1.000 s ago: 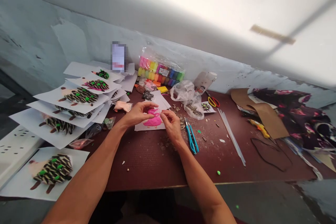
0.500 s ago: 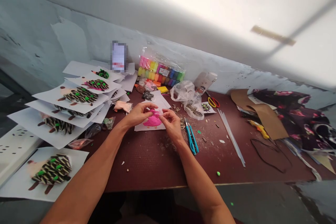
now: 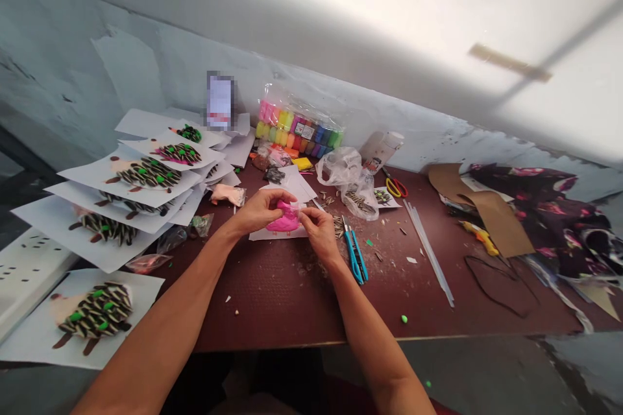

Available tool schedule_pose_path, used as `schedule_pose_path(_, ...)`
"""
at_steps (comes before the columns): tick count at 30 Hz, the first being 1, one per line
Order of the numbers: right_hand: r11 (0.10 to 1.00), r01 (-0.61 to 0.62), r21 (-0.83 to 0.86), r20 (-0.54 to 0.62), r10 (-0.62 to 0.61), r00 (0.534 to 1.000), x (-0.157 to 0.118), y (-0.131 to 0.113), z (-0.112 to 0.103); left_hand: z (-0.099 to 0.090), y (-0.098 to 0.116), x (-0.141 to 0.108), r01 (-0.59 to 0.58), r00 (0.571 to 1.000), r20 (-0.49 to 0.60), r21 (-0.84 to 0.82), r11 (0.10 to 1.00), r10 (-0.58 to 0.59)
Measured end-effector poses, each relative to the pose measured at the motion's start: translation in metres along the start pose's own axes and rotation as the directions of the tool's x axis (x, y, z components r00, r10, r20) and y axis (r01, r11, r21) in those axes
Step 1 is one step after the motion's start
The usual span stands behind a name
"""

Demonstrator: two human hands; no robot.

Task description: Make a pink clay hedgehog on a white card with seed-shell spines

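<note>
My left hand pinches the left side of a packet of pink clay, thumb and fingers closed on it. From the other side my right hand grips the packet's clear plastic edge between thumb and fingertips. Both hands are just above a white sheet of paper, which has small orange marks near its lower edge. The packet and fingers hide most of the sheet. To the right of my right hand lie blue-handled scissors and a small heap of striped seeds.
Seed-covered hedgehog pictures are stacked at left, with another hedgehog picture in front. Behind are a bag of coloured clay, a clear plastic bag and a white bottle. Glue sticks and a yellow glue gun lie right.
The pink packet has tilted, and clear film now shows at its top between my hands. My right fingers have shifted slightly along its edge. The camera view has moved a little.
</note>
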State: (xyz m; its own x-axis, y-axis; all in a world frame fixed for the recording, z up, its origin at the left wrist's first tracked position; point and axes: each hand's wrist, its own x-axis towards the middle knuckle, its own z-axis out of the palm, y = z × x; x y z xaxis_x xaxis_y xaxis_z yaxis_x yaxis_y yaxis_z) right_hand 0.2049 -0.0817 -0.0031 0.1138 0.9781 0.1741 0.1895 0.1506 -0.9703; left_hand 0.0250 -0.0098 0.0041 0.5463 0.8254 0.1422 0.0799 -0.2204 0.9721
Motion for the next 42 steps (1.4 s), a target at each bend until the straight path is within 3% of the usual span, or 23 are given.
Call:
schedule_pose_path(8,0.987,0.031,-0.159,0.017,-0.028,0.999,-0.004,-0.002,0.002,0.004,0.011,-0.005,0.045,0.998,-0.028,-0.139,0.989,-0.049)
schedule_pose_path(14,0.915,0.18,-0.361,-0.008,-0.196,0.981,-0.007,-0.006,0.002,0.009,0.013,-0.004,0.047,0.993,-0.092,-0.269,0.962,-0.074)
schedule_pose_path(17,0.865,0.221,-0.45,-0.001,-0.247,0.969,-0.008,-0.006,0.001,0.009,0.012,-0.005,0.093,0.994,-0.028,-0.282,0.955,-0.105)
schedule_pose_path(20,0.864,0.244,-0.441,0.027,-0.259,0.965,-0.008,-0.004,0.0,0.007,0.009,-0.005,0.169,0.986,0.051,-0.273,0.947,-0.161)
schedule_pose_path(25,0.836,0.266,-0.48,0.068,-0.267,0.961,-0.006,-0.001,0.001,0.007,0.005,-0.002,0.137,0.987,-0.043,-0.264,0.955,-0.154)
schedule_pose_path(29,0.824,0.266,-0.501,0.049,-0.28,0.959,-0.007,-0.001,0.001,0.008,0.01,-0.002,0.122,0.99,-0.027,-0.314,0.942,-0.137)
schedule_pose_path(34,0.767,0.357,-0.533,0.079,-0.375,0.924,-0.009,-0.006,0.004,0.01,0.013,-0.004,0.106,0.992,-0.031,-0.324,0.94,-0.122)
schedule_pose_path(42,0.793,0.358,-0.493,-0.023,-0.423,0.906,-0.009,-0.009,0.008,0.015,0.014,-0.002,0.097,0.993,-0.044,-0.251,0.963,-0.112)
